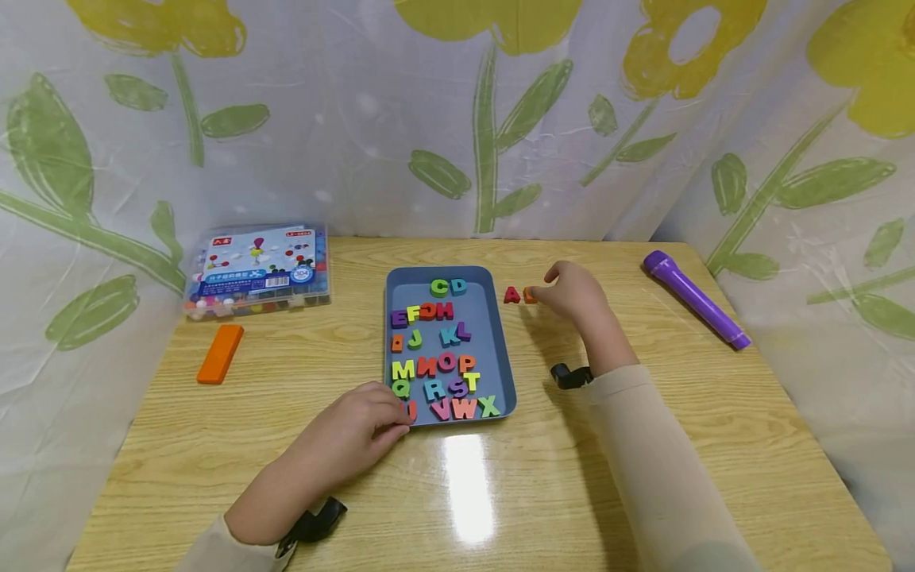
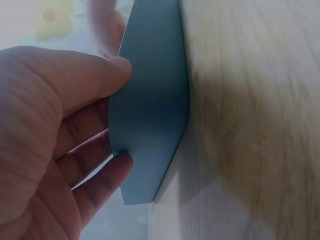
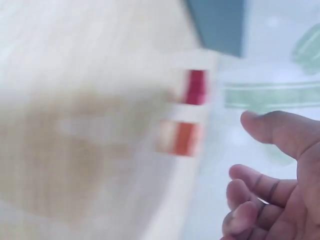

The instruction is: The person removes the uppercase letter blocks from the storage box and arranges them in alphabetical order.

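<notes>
Two letters, the red A point(image 1: 511, 295) and an orange one point(image 1: 529, 295), lie on the table point(image 1: 643, 445) beside the tray point(image 1: 493, 318), the right hand point(image 1: 572, 290) loose-fingered just off them, the left hand point(image 1: 360, 433) pinching the tray's corner, some twenty letters left inside.

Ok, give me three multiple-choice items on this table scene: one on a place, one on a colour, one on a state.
1. Where does the red letter A lie?
A. on the table, right of the blue tray
B. inside the tray
C. on the plastic box

2. What colour is the torch?
A. orange
B. purple
C. green

3. What is the left hand doing?
A. resting flat, away from the tray
B. holding the torch
C. gripping the tray's near corner

Answers: 1 A, the A sits on wood beside the tray; 2 B, its barrel is purple; 3 C, the left wrist view shows fingers on the tray's edge.
</notes>
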{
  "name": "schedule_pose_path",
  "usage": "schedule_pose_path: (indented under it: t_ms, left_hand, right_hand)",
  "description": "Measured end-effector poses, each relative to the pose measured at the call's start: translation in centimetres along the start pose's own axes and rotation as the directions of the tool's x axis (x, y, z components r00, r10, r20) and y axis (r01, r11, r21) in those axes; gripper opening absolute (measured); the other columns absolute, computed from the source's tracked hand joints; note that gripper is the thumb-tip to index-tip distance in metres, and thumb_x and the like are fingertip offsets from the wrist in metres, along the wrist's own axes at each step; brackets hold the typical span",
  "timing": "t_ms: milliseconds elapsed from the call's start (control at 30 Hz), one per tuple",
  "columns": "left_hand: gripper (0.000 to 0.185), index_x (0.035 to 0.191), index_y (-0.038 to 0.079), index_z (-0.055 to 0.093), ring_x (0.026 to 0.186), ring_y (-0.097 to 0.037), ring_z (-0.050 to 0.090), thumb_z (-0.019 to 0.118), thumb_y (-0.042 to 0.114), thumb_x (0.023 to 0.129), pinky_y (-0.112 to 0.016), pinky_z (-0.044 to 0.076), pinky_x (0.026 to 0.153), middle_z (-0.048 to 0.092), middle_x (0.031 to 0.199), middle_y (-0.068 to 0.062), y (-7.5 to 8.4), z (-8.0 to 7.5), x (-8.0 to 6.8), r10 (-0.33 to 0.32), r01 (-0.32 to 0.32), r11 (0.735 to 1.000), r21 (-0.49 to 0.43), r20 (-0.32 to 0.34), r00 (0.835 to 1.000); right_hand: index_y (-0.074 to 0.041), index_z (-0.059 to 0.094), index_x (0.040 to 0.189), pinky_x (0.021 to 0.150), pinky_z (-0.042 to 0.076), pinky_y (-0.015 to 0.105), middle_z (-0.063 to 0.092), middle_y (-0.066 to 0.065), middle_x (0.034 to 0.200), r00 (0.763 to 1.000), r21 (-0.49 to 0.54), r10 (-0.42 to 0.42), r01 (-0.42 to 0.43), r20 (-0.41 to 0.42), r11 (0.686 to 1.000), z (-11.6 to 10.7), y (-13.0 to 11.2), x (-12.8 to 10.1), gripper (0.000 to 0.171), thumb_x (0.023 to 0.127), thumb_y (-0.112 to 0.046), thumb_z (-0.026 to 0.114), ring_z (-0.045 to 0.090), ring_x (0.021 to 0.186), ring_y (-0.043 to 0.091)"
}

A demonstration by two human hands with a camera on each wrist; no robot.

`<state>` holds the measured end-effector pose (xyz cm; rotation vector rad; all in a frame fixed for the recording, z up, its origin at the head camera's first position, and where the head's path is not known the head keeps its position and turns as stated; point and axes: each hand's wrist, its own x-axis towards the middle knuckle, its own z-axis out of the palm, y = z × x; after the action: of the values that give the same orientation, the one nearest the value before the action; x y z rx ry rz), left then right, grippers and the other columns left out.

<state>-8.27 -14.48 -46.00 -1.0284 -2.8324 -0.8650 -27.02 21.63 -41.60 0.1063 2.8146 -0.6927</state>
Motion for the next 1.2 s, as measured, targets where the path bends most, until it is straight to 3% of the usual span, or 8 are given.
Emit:
schedule_pose_path:
  t_ms: [200,400,500,567,733,933,1200]
  left_hand:
    - [0.004,0.101,0.016,0.085,0.106,-0.016,0.070,0.082,0.014,0.099,-0.039,0.063,0.096,0.078,0.104,0.008,0.1,-0.2,0.0,-0.015,0.015,1.000,-0.010,0.003,1.000]
    - [0.005,0.102,0.016,0.085,0.107,-0.016,0.071,0.082,0.013,0.099,-0.041,0.063,0.097,0.078,0.105,0.007,0.0,-0.2,-0.1,-0.015,0.015,1.000,-0.014,-0.005,1.000]
    - [0.005,0.102,0.016,0.085,0.108,-0.017,0.071,0.082,0.014,0.099,-0.041,0.062,0.098,0.079,0.106,0.007,-0.1,-0.1,-0.2,-0.013,0.013,1.000,-0.011,-0.010,1.000]
    - [0.005,0.102,0.016,0.085,0.108,-0.017,0.071,0.082,0.014,0.099,-0.041,0.062,0.098,0.079,0.106,0.007,-0.1,-0.1,-0.2,-0.014,0.014,1.000,-0.014,-0.008,1.000]
    - [0.005,0.103,0.016,0.085,0.109,-0.016,0.070,0.081,0.015,0.100,-0.041,0.062,0.099,0.078,0.107,0.007,-0.2,0.0,-0.2,-0.016,0.016,1.000,-0.019,0.005,1.000]
    - [0.005,0.102,0.016,0.085,0.108,-0.016,0.070,0.081,0.014,0.100,-0.041,0.062,0.099,0.079,0.106,0.007,-0.3,0.0,-0.1,-0.005,0.004,1.000,-0.021,-0.002,1.000]
    - [0.004,0.101,0.015,0.085,0.107,-0.016,0.070,0.081,0.014,0.100,-0.040,0.062,0.098,0.079,0.105,0.007,-0.3,0.1,-0.1,0.002,-0.002,1.000,-0.021,-0.005,1.000]
  right_hand:
    - [-0.007,0.063,0.132,0.075,0.054,0.045,0.067,0.015,0.109,0.985,0.021,-0.151,0.153,-0.083,0.988,-1.3,-3.7,-0.4,0.042,0.105,-0.038,0.071,0.063,0.083,0.030]
    - [-0.009,0.067,0.136,0.063,0.053,0.041,0.063,0.013,0.100,0.945,0.030,-0.326,0.326,-0.012,0.945,0.4,-8.2,0.6,0.039,0.104,-0.030,0.074,0.060,0.068,0.029]
    - [-0.008,0.070,0.135,0.073,0.056,0.042,0.067,0.014,0.108,0.921,-0.014,-0.384,0.385,0.063,0.923,1.9,-9.6,1.7,0.038,0.103,-0.028,0.076,0.063,0.081,0.029]
    - [-0.008,0.072,0.133,0.086,0.058,0.044,0.071,0.013,0.118,0.910,-0.048,-0.400,0.406,0.107,0.912,2.9,-10.3,2.4,0.037,0.102,-0.028,0.077,0.063,0.097,0.028]
    - [-0.009,0.075,0.133,0.113,0.054,0.048,0.071,0.011,0.137,0.916,-0.108,-0.366,0.386,0.167,0.916,5.0,-11.3,3.4,0.039,0.100,-0.029,0.080,0.064,0.124,0.030]
    - [-0.012,0.073,0.139,0.117,0.050,0.052,0.068,0.010,0.143,0.930,-0.169,-0.320,0.350,0.181,0.921,6.4,-11.8,3.4,0.045,0.100,-0.034,0.079,0.061,0.130,0.029]
    - [-0.015,0.075,0.136,0.118,0.046,0.058,0.071,0.007,0.141,0.924,-0.217,-0.346,0.376,0.165,0.901,7.1,-12.2,3.5,0.043,0.099,-0.037,0.080,0.063,0.129,0.028]
